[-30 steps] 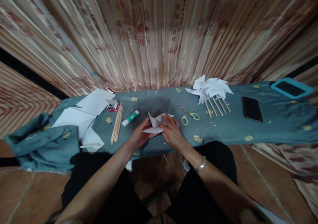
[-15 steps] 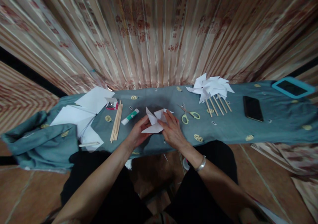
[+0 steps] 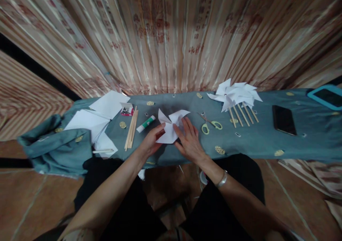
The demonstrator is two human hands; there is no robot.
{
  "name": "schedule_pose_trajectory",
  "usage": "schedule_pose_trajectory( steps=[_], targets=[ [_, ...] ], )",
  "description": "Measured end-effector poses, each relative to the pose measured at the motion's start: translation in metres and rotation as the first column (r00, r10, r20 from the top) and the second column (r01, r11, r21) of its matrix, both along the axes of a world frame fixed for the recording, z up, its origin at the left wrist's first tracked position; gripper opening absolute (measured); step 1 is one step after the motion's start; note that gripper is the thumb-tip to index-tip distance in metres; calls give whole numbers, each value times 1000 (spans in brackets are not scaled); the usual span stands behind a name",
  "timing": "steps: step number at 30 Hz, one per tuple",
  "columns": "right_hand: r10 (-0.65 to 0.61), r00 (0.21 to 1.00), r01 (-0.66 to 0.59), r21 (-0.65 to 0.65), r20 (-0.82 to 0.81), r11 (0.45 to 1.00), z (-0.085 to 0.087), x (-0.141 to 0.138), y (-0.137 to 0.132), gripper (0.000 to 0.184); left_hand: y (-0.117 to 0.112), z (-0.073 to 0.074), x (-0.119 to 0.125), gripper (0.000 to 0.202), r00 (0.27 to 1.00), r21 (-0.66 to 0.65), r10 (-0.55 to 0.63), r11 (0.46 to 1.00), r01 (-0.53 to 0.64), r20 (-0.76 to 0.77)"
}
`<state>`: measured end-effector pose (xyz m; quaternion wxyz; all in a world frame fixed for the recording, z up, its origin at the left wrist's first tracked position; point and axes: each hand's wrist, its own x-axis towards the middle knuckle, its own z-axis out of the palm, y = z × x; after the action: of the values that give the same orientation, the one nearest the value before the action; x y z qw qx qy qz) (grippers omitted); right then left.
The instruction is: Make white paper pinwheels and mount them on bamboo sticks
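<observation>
A white paper pinwheel (image 3: pixel 169 131) with curled blades is between my hands, over the near middle of the cloth-covered table. My left hand (image 3: pixel 153 140) grips its left edge, thumb on top and fingers underneath. My right hand (image 3: pixel 189 138) is on the right side, with a fingertip at the pinwheel's centre and the other fingers over the right blade. No stick shows on this pinwheel. To the left lie a glue stick (image 3: pixel 145 124) and several wooden sticks (image 3: pixel 131 129). Green-handled scissors (image 3: pixel 211 124) rest to the right, blades pointing away.
Finished pinwheels on sticks (image 3: pixel 235 95) overlap at the back right. Farther right are a black phone (image 3: pixel 284 120) and a blue-framed tablet (image 3: pixel 327 95). Loose white paper sheets (image 3: pixel 85 123), a pencil (image 3: pixel 103 151) and a small red box (image 3: pixel 127 110) of metal pins occupy the left. A curtain (image 3: pixel 171 38) hangs behind.
The pinwheel has turned and opened out, showing more of its blades. My right fingers have shifted from its far edge onto the centre and right blade. The whole view has swung slightly left.
</observation>
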<state>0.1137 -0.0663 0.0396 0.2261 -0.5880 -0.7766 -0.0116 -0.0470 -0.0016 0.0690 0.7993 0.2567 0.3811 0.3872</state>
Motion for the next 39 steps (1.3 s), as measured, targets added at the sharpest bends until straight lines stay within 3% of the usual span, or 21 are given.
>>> schedule_pose_trajectory(
  steps=[6,17,39],
  targets=[
    [3,1000,-4,32,9,999,0,-1,-1,61,-1,3,-2,36,997,120,-72,990,76,-37],
    [25,1000,-25,5,4,1000,2,-7,-5,59,-7,-2,4,36,992,135,87,988,-75,-92],
    [62,987,-60,16,-146,998,9,-5,-10,49,-9,-7,4,35,984,165,129,980,-109,-121]
  ],
)
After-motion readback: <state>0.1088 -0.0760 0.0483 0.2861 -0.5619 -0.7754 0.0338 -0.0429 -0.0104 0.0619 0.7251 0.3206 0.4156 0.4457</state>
